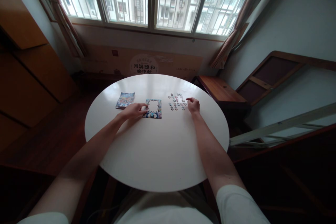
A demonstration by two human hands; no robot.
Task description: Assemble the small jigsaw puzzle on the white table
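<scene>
1. Round glossy white desk (157, 154), centre: slick, slide risk.
2. Blue rectangular hollow-middled puzzle (153, 115), mid-frame: left hand (134, 110) at its edge, grip unclear; pushing could split it.
3. Small loose pieces (182, 104), right of centre: right hand (193, 105) curled beside, hold unclear; could scatter them.

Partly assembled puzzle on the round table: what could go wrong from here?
1. The left hand is at the left edge of the puzzle; a nudge might shift it or part joined pieces.
2. The loose pieces lie close beside the right hand; a careless sweep could scatter them.
</scene>
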